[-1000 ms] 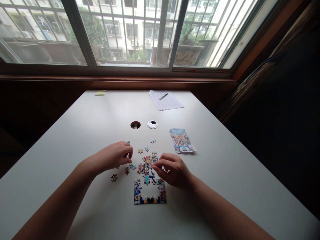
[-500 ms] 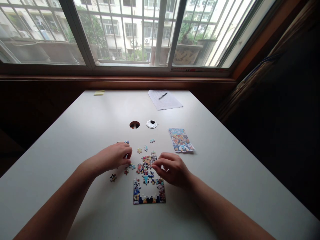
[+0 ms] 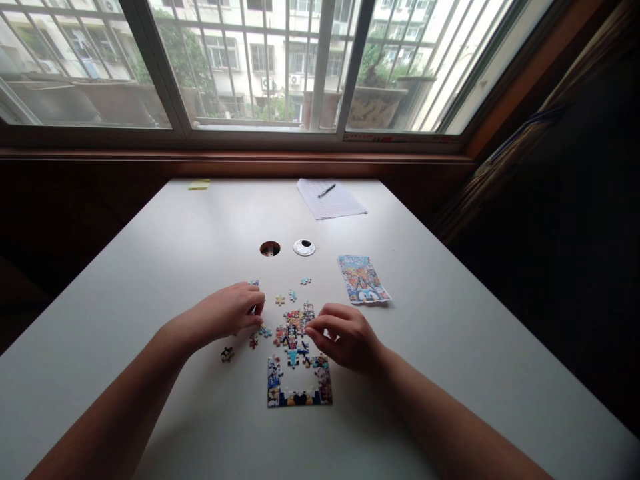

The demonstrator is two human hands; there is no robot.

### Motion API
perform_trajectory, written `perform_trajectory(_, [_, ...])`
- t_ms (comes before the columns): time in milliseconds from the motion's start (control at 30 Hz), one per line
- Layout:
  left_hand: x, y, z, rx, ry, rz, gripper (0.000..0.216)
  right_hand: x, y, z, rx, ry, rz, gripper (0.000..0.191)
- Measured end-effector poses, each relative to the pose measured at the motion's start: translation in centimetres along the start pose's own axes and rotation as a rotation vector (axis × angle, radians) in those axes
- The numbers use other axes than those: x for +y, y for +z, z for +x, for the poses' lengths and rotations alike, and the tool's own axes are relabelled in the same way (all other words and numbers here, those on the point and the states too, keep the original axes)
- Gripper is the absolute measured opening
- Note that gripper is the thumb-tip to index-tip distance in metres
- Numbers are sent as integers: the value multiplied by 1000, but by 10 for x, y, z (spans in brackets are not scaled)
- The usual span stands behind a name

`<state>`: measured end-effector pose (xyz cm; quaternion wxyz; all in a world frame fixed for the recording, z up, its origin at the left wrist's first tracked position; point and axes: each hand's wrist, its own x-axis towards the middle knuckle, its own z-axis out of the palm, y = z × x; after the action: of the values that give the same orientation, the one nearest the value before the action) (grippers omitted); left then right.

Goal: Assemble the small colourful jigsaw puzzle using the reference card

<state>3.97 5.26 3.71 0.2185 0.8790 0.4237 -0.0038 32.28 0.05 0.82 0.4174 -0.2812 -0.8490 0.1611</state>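
A partly built colourful jigsaw puzzle [image 3: 299, 390] lies on the white table [image 3: 450, 333] in front of me, its lower frame joined and a ragged cluster of joined pieces [image 3: 296, 320] above it. My right hand [image 3: 347, 340] rests beside that cluster, with thumb and forefinger pinched on a piece at its right edge. My left hand [image 3: 225, 313] lies to the left of the cluster, fingers curled around a small piece. Loose pieces [image 3: 227, 354] are scattered around it, and others [image 3: 280, 300] lie behind the cluster.
A printed puzzle picture [image 3: 363, 280] lies to the right of the pieces. Behind them are a round cable hole [image 3: 270, 249] and its white cap [image 3: 304, 247]. A sheet of paper [image 3: 337, 203] with a pen [image 3: 327, 191] and a yellow note [image 3: 199, 185] lie at the far edge under the window.
Both hands stay in almost the same place; the right hand's fingertips have shifted slightly at the cluster's edge.
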Motion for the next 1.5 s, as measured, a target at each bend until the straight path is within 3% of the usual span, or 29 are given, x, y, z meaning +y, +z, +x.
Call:
perform_trajectory(133, [2,-5,-3,-7,2,-14,10,0,0,0,8,6,4,6])
perform_trajectory(267, [6,-14,-11,-95,24,-52,7,1,0,-1,25,20,12,5])
perform_trajectory(600, [17,-13,-14,-222,96,-145,25,0,-1,1,38,42,15,6])
perform_trajectory(1200, [10,-5,-10,-148,53,-103,11,1,-1,1,37,53,18,8])
perform_trajectory(1500, [10,-12,-16,-184,4,-115,14,1,-1,2,41,53,24,8])
